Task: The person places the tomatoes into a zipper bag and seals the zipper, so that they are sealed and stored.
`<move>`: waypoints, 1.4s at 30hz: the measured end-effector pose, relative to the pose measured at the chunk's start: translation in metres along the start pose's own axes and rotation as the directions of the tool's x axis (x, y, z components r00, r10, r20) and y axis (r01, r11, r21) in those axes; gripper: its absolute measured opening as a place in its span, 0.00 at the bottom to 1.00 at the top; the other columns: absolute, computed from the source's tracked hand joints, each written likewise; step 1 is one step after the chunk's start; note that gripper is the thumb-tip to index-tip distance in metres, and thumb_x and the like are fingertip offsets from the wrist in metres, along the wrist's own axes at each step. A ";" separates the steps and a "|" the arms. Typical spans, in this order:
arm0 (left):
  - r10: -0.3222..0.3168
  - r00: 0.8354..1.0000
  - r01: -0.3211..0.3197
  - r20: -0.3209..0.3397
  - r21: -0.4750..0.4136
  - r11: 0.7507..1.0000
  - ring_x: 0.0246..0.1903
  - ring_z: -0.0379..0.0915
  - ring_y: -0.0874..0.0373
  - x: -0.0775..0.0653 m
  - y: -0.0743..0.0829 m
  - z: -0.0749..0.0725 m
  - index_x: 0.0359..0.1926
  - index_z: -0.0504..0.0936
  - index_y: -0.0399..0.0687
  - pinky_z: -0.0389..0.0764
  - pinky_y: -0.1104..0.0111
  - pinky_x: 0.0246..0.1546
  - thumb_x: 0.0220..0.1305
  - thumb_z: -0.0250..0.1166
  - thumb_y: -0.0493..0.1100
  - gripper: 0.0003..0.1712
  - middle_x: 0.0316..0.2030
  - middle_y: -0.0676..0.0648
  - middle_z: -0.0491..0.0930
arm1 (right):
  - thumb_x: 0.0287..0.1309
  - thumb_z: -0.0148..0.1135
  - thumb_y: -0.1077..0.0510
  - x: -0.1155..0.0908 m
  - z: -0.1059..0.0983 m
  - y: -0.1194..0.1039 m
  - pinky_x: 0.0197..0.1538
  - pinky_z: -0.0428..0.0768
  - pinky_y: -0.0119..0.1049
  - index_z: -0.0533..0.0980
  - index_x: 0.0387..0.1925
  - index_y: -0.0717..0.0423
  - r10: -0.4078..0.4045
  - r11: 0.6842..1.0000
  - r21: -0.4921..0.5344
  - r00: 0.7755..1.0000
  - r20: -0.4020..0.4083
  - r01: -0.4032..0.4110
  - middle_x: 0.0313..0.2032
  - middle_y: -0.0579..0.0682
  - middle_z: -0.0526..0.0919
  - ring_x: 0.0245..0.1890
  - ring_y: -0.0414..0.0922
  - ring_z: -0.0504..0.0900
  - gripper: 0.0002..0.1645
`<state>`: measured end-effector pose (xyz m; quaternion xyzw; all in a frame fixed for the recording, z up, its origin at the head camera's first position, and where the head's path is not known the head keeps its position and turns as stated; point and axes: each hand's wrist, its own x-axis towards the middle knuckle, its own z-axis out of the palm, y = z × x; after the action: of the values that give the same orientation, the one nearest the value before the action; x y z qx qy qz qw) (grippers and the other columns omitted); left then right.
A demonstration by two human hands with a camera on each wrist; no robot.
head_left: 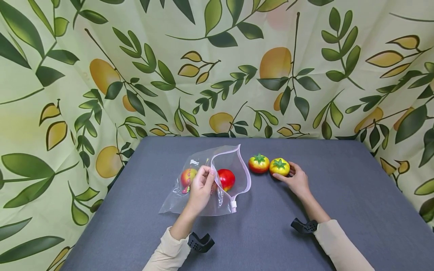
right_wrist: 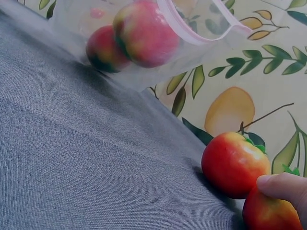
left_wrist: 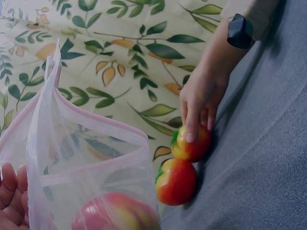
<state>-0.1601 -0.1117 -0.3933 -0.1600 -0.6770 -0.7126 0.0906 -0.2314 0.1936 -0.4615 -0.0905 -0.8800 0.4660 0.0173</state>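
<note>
My left hand [head_left: 200, 188] pinches the opening edge of a clear zip bag [head_left: 210, 207] with a pale pink seal. The bag's mouth gapes toward the right. Inside lie a red apple-like fruit [head_left: 226, 179] and a yellow-and-pink fruit [head_left: 187, 177], partly behind the plastic. To the right, my right hand [head_left: 298, 181] grips a red-and-yellow toy tomato [head_left: 279, 168] with a green star-shaped top, thumb in front and fingers behind. A second toy tomato [head_left: 259, 164] sits against its left side. In the right wrist view, the thumb [right_wrist: 283, 186] lies on the held tomato.
A grey cloth-covered table [head_left: 271, 233] lies under everything. Behind it hangs a curtain [head_left: 237, 75] printed with leaves and fruit. Black wrist mounts [head_left: 201, 242] are strapped on both forearms.
</note>
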 end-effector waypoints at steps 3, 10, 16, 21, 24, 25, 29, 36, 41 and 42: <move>-0.001 1.000 0.001 -0.002 0.005 1.000 0.14 0.55 0.56 0.000 0.000 0.000 0.36 0.62 0.25 0.61 0.76 0.15 0.69 0.48 0.31 0.08 0.19 0.36 0.60 | 0.52 0.70 0.53 0.000 0.000 0.000 0.68 0.69 0.53 0.54 0.69 0.70 -0.002 1.000 -0.003 1.000 -0.005 0.002 0.66 0.72 0.65 0.65 0.64 0.69 0.52; 0.003 1.000 -0.003 -0.001 0.000 1.000 0.14 0.55 0.58 0.000 0.001 0.000 0.36 0.62 0.25 0.61 0.76 0.15 0.70 0.47 0.31 0.08 0.18 0.42 0.61 | 0.51 0.71 0.54 0.000 0.002 0.000 0.68 0.70 0.53 0.54 0.69 0.70 -0.002 1.000 0.006 1.000 -0.016 0.002 0.65 0.72 0.65 0.65 0.64 0.69 0.52; 0.004 1.000 -0.004 0.004 -0.003 1.000 0.14 0.55 0.58 0.000 0.001 0.000 0.36 0.62 0.25 0.61 0.76 0.15 0.70 0.47 0.31 0.08 0.19 0.44 0.61 | 0.52 0.71 0.54 0.000 0.002 0.000 0.68 0.69 0.53 0.54 0.69 0.70 0.000 1.000 0.017 1.000 -0.020 0.000 0.65 0.72 0.65 0.65 0.64 0.69 0.51; 0.007 1.000 -0.007 0.006 -0.005 1.000 0.14 0.55 0.57 -0.001 0.002 0.000 0.36 0.62 0.25 0.61 0.76 0.15 0.69 0.47 0.31 0.08 0.19 0.36 0.59 | 0.51 0.71 0.55 -0.001 0.002 0.000 0.67 0.70 0.53 0.55 0.69 0.70 0.002 1.000 0.031 1.000 -0.030 -0.001 0.64 0.73 0.66 0.64 0.64 0.70 0.51; 0.003 1.000 -0.003 0.002 -0.001 1.000 0.14 0.56 0.58 -0.001 0.002 0.000 0.36 0.62 0.25 0.62 0.76 0.15 0.69 0.47 0.30 0.08 0.20 0.36 0.59 | 0.51 0.71 0.55 -0.002 0.001 -0.001 0.67 0.70 0.53 0.55 0.69 0.70 0.004 0.999 0.037 0.999 -0.034 -0.003 0.64 0.73 0.66 0.64 0.64 0.70 0.51; 0.001 1.000 -0.001 0.001 0.001 1.000 0.14 0.56 0.58 -0.001 0.002 -0.001 0.36 0.62 0.25 0.62 0.76 0.15 0.69 0.48 0.30 0.07 0.19 0.36 0.60 | 0.51 0.71 0.55 -0.002 0.001 -0.001 0.68 0.70 0.53 0.55 0.69 0.70 0.005 0.999 0.037 0.999 -0.035 -0.004 0.64 0.72 0.66 0.64 0.64 0.70 0.51; -0.002 1.000 0.002 -0.002 0.006 1.000 0.14 0.56 0.59 0.000 0.002 -0.001 0.36 0.63 0.25 0.62 0.75 0.15 0.69 0.48 0.30 0.07 0.19 0.36 0.60 | 0.51 0.71 0.55 -0.002 0.001 -0.001 0.68 0.70 0.53 0.55 0.69 0.70 0.007 0.999 0.040 0.999 -0.034 -0.005 0.65 0.72 0.66 0.65 0.64 0.69 0.51; -0.020 1.000 0.020 -0.008 0.006 1.000 0.15 0.56 0.62 -0.001 0.002 0.000 0.36 0.63 0.25 0.62 0.77 0.16 0.69 0.48 0.31 0.07 0.19 0.37 0.60 | 0.51 0.71 0.55 -0.001 0.001 -0.001 0.67 0.70 0.53 0.55 0.69 0.70 -0.001 0.999 0.033 0.999 -0.040 0.002 0.64 0.73 0.66 0.64 0.64 0.70 0.50; -0.006 1.000 0.006 -0.002 0.006 1.000 0.15 0.57 0.63 -0.001 0.002 0.000 0.36 0.62 0.25 0.62 0.77 0.16 0.69 0.47 0.30 0.07 0.19 0.39 0.60 | 0.51 0.71 0.55 -0.001 0.000 -0.001 0.67 0.70 0.53 0.56 0.69 0.70 -0.003 0.999 0.036 0.999 -0.038 0.005 0.64 0.72 0.67 0.64 0.64 0.70 0.50; -0.002 1.000 0.002 -0.001 0.006 1.000 0.15 0.57 0.63 0.000 0.002 0.000 0.36 0.62 0.25 0.62 0.77 0.16 0.69 0.47 0.30 0.07 0.19 0.38 0.60 | 0.51 0.71 0.55 -0.001 0.000 -0.001 0.67 0.71 0.53 0.56 0.69 0.70 -0.007 0.999 0.038 0.999 -0.040 0.009 0.64 0.73 0.67 0.64 0.64 0.71 0.50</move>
<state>-0.1591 -0.1120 -0.3916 -0.1588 -0.6792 -0.7108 0.0906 -0.2302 0.1929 -0.4610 -0.0960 -0.8708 0.4806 0.0384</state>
